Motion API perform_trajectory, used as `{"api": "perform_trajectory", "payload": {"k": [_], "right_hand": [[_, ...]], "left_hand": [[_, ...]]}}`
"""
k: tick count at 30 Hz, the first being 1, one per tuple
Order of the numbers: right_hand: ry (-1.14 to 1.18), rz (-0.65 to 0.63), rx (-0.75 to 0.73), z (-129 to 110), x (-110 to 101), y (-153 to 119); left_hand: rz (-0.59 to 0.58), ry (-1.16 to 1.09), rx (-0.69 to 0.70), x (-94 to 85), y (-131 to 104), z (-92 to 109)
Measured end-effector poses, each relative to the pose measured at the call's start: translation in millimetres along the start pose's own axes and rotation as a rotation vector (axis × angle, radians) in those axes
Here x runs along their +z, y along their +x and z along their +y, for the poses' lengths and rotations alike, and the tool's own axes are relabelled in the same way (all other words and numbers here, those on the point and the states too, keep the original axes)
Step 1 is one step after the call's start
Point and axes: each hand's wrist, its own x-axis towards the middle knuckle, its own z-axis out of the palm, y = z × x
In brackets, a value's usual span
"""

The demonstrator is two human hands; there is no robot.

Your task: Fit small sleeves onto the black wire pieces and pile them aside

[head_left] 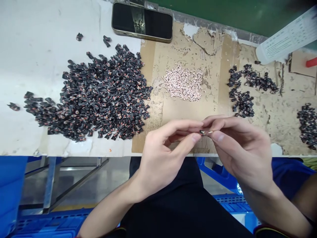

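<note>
My left hand (165, 155) pinches a small black part (201, 132) between thumb and fingertips, near the table's front edge. Close beside it, my right hand (242, 148) holds a tiny pale piece (210, 132) between thumb and forefinger. The fingertips of both hands nearly meet. Beyond them, a pile of tiny pinkish pieces (183, 82) lies on the cardboard (170, 110). A large heap of black parts (99, 96) is spread on the white surface to the left.
A phone (142, 21) lies at the back. Smaller groups of black parts (244, 102) sit to the right, with more (307, 125) at the far right. A white bottle (284, 36) leans in at the back right. Another person's arm (305, 195) shows at lower right.
</note>
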Motion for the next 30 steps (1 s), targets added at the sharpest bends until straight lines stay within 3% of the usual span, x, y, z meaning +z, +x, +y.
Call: {"api": "perform_trajectory", "payload": {"k": [8, 13, 17, 21, 25, 30], "right_hand": [[-0.095, 0.006, -0.048, -2, 4, 3], [-0.134, 0.004, -0.061, -4, 5, 3], [-0.019, -0.073, 0.047, -3, -1, 8], [0.178, -0.179, 0.246, -3, -7, 17], [0.229, -0.234, 0.307, -4, -8, 23], [0.176, -0.231, 0.196, -2, -3, 19]], "left_hand": [[-0.008, 0.066, 0.044, 0.6, -1, 0], [-0.018, 0.223, 0.172, -3.5, -1, 1], [-0.043, 0.377, 0.3, -8.6, -1, 2], [-0.056, 0.377, 0.337, -10.5, 0, 6], [-0.027, 0.334, 0.251, -7.4, 1, 11], [0.006, 0.046, -0.033, 0.3, 2, 18]]}}
